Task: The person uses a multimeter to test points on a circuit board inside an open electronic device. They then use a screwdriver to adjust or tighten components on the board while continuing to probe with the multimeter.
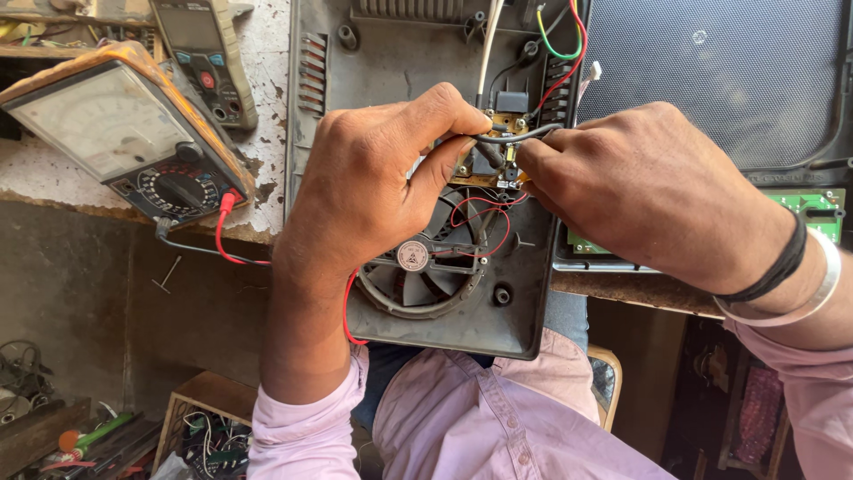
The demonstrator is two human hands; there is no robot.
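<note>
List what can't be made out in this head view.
- Small circuit board: mostly covered by both hands.
- Left hand probe tip: hidden behind its fingers.
- Right hand grip: fingertips turned away.
- Digital multimeter: cut by top edge.
- Fan: partly under left wrist.

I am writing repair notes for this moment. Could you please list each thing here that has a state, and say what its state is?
Left hand: pinching a probe on the small circuit board.
Right hand: fingers closed on the grey cable.
Appliance housing: opened, inside facing up.
Cooling fan: not blurred, looks still.
Analog multimeter: red lead plugged in.
Digital multimeter: lying on the bench, screen blank.
</note>
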